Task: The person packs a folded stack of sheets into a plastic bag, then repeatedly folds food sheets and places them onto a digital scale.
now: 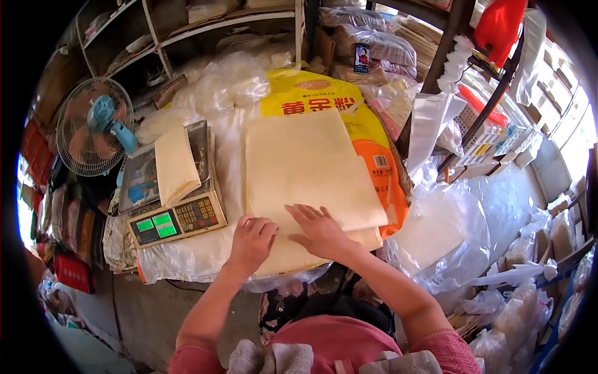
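A stack of large cream-coloured sheets (305, 162) lies in front of me, partly on a yellow and orange printed sack (380, 159). On the stack's near left part rests my left hand (254, 240), its fingers curled at the edge of the upper sheets; what they hold, if anything, is hidden. My right hand (319, 230) lies flat on the near part, fingers spread. Left of the stack stands a digital scale (180, 218) with lit green displays. A folded cream packet (175, 165) lies on its pan.
A fan (94, 126) stands at the far left. Clear plastic bags (230, 81) are heaped behind the stack. Shelves (230, 23) line the back. On the right are a rack with a white basket (492, 124) and more plastic-wrapped sheets (436, 230).
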`<state>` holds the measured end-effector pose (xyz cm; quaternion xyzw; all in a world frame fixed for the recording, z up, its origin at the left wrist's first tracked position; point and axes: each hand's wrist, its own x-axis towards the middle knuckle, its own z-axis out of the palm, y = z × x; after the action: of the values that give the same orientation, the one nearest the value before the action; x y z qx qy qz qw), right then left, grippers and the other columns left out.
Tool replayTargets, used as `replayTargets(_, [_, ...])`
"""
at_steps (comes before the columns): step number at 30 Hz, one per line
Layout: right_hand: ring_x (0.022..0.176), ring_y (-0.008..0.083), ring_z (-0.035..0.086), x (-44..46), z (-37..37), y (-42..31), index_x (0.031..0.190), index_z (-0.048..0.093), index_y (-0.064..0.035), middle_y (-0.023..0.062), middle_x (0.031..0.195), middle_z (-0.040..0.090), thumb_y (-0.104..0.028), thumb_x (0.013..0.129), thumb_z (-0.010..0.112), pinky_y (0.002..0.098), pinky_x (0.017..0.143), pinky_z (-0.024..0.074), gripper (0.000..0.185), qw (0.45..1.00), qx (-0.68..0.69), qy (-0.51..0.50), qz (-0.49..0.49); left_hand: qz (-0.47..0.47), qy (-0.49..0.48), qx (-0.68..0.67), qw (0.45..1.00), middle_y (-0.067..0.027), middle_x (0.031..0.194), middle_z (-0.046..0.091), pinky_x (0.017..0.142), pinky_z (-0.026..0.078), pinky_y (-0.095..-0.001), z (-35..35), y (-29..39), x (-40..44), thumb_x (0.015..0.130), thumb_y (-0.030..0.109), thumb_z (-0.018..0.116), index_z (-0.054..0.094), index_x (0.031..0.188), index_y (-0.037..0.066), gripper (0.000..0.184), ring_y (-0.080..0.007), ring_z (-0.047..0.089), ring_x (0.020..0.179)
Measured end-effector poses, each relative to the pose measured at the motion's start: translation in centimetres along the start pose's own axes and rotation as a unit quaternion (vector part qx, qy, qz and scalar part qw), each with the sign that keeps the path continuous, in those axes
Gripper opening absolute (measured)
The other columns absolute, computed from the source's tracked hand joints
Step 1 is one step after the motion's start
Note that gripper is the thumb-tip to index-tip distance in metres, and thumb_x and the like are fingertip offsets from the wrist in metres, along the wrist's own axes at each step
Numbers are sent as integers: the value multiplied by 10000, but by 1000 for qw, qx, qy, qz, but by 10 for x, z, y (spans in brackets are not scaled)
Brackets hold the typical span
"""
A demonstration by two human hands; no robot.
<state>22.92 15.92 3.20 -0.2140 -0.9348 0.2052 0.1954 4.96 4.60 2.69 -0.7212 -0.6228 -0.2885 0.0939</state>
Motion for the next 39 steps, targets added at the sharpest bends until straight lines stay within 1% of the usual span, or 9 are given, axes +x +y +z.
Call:
replayTargets(7, [1080,290,575,9,-69,-6,1097,609,-50,95,1092,628,30,662,567,433,935,435,444,960,-4,165,-226,-327,269,-313,850,-143,1373,381,1082,279,-361,21,-33,-8,763,17,707,283,1388,10,755,-271,392,1269])
replayTargets(12, [1082,320,577,-58,-26,60,1062,642,-50,110,1107,637,33,620,652,392,945,453,449,990,122,55,-55,-266,222,-360,866,-154,1387,431,1106,264,-384,43,-23,-39,750,77,715,549,1234,14,516,-269,417,1277])
replayTargets(14, [983,229,634,-73,-13,84,1058,648,-23,101,1052,674,-67,729,734,331,860,492,343,957,287,24,10,-100,-19,-325,940,-140,1222,594,1063,326,-378,35,-43,-52,769,82,694,643,1100,23,340,-231,528,1162])
replayTargets(16, [900,127,614,-69,-12,89,1052,639,-1,64,953,685,-144,848,680,297,787,494,253,870,374,24,322,-245,-83,-340,904,-94,1007,685,973,415,-398,29,-38,-50,740,71,713,656,1056,27,324,-201,617,997])
replayTargets(18, [818,78,576,-61,-9,100,1045,625,23,34,877,674,-199,909,617,294,707,489,260,875,375,31,305,-456,-102,-339,816,-77,935,695,966,420,-411,20,-20,-22,708,50,726,643,1070,23,372,-198,639,941])
replayTargets(23, [713,308,592,-28,-15,89,904,568,34,174,754,612,-245,781,693,340,690,475,330,932,103,36,345,-239,-3,-25,971,-220,1465,272,1075,282,-493,53,-17,-7,787,295,726,377,1383,50,734,-352,275,1346])
replayTargets(30, [1281,370,382,-21,-13,75,1409,345,-118,191,1395,392,-364,732,741,459,1013,368,822,981,-87,64,162,-66,-174,58,981,-172,1459,319,1108,244,-493,64,-21,-1,803,514,645,423,1370,64,758,-383,282,1352])
replayTargets(33, [1431,346,135,-20,-29,64,1458,287,-146,164,1516,232,-438,720,738,542,1132,172,912,982,-124,-92,110,-18,-162,36,986,-133,1343,472,1094,268,-490,59,-39,6,740,328,732,511,1240,38,619,-310,414,1278])
replayTargets(39, [1306,321,385,-41,-54,108,1337,477,-87,175,1386,431,-403,769,706,417,1050,349,689,992,3,-123,15,-38,-74,-139,987,-95,886,670,1003,392,-394,39,-75,7,763,173,721,602,940,64,239,-232,650,924])
